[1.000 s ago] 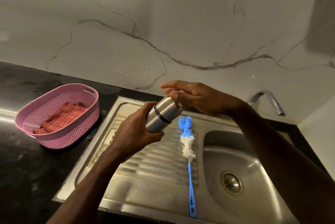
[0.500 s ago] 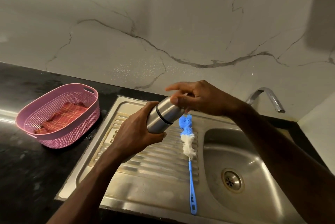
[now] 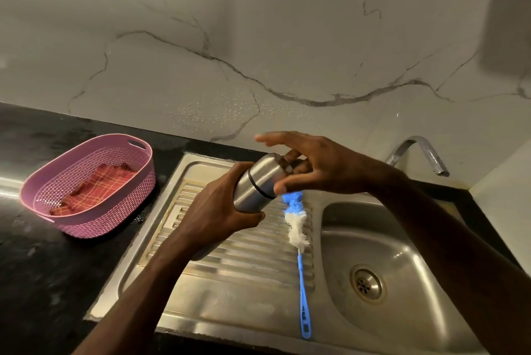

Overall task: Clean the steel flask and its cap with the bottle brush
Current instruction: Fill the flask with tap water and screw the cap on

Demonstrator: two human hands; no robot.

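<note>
Left hand (image 3: pixel 214 212) wrapped tight round the body of the flask (image 3: pixel 253 192), fingers closed on the steel, holding it tilted with its top end up and away over the draining board. Looks like the anchor hand: it keeps the flask from turning.

Right hand (image 3: pixel 313 166) at the cap (image 3: pixel 268 173), the top section above the dark ring. Thumb pressed against the cap's near side, a couple of fingers curled over the top end, the others spread loose and blurred. Whether it has a firm grip on the cap I cannot tell. My guess: the cap is being unscrewed, so the brush can get inside. Cap is seated on the flask; no gap visible.

Brush (image 3: pixel 297 235) lies on the ridged draining board just below the flask, blue-and-white head up under the right hand, blue handle running toward the near edge of the sink unit. Untouched, within easy reach for once the cap comes off.

Sink (image 3: pixel 431 323) bowl sits to the right of the flask, drain visible, looks dry. Tap (image 3: pixel 418 150) is beyond it at the wall, no water running.

Pink basket (image 3: pixel 86 182) stands on the dark bench (image 3: pixel 37 268), well left of the flask, with a red checked cloth (image 3: pixel 94 189) in it, likely for drying.

Cleaning proper not yet begun, by my reading.
</note>
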